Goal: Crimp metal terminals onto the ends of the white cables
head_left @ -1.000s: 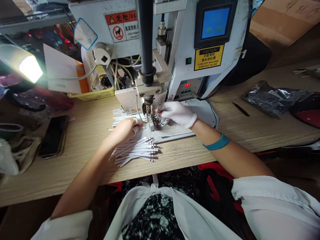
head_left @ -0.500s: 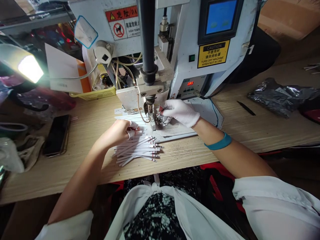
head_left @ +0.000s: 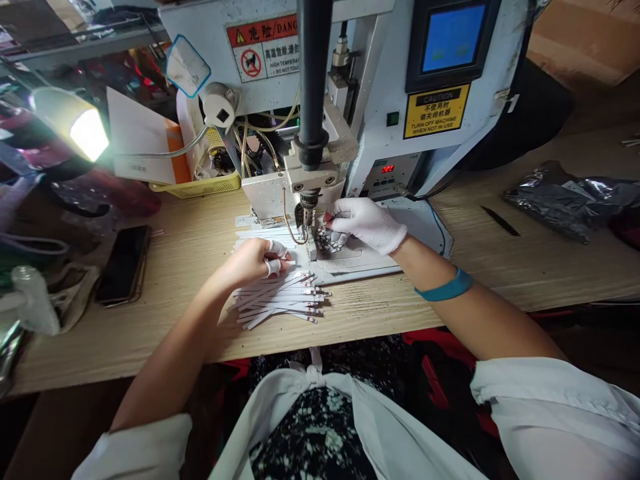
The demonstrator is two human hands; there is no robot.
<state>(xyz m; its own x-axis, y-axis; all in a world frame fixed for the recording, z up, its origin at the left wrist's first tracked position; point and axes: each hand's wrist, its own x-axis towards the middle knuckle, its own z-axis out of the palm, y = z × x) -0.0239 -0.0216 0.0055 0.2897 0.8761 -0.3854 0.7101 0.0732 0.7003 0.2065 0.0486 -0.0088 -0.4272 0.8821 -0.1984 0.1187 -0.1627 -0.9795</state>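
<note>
My left hand (head_left: 260,260), with white tape on some fingers, is closed in a pinch just left of the soldering head (head_left: 310,213). A small white end, seemingly of a flat white strip, shows at its fingertips; the rest is hidden. Below that hand lies a pile of white strips (head_left: 275,297) with small metallic ends, and more strips (head_left: 270,235) lie side by side behind it. My right hand (head_left: 373,225), in a white glove with bare fingertips showing, is pinched right of the head, above a heap of tiny parts (head_left: 333,241). What it holds is too small to make out.
The machine's warning label (head_left: 265,50) is above the head, and a blue screen (head_left: 453,38) is at upper right. A lit lamp (head_left: 89,133), a phone (head_left: 123,265) and a yellow basket (head_left: 200,187) stand left. Right are black tweezers (head_left: 500,221) and a silvery bag (head_left: 555,200).
The whole view has shifted slightly, so things appear further right. My left hand has moved a little closer to the soldering head. My right hand stays over the tiny parts.
</note>
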